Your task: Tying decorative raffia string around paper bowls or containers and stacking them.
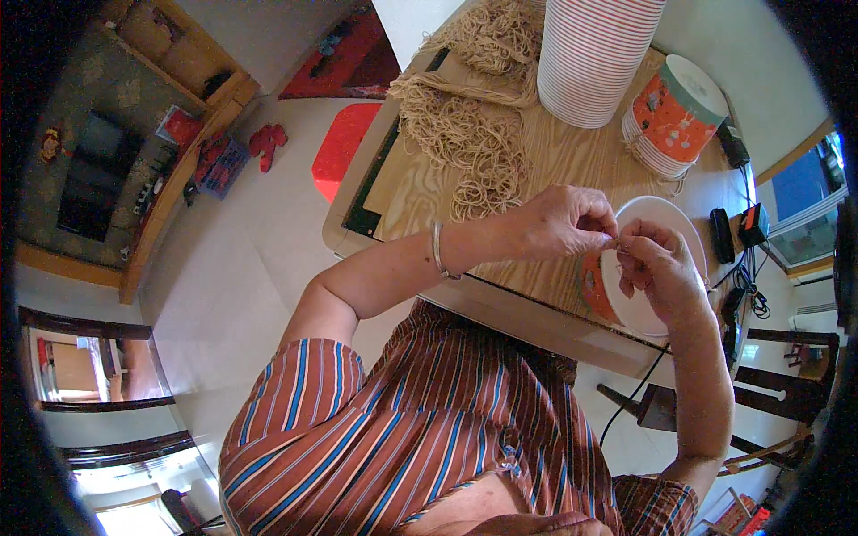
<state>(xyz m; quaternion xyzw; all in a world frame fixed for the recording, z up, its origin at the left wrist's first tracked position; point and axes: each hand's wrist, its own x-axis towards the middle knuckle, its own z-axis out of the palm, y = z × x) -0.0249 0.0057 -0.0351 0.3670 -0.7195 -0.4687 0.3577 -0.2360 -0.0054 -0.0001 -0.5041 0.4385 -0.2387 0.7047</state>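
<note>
My left hand (565,223) and my right hand (655,264) meet over an orange and white paper bucket (645,308) that lies tilted on the wooden table (572,161). Both pinch a thin pale string at the bucket's rim; the string itself is barely visible between the fingertips. A silver bangle (438,252) sits on my left wrist. A heap of beige string loops (469,134) lies on the table just beyond my left hand.
A tall stack of striped paper buckets (594,54) stands at the far side, with a shorter orange stack (675,116) lying to its right. Black devices and cables (737,232) sit by the right edge. A red stool (344,143) stands on the floor at left.
</note>
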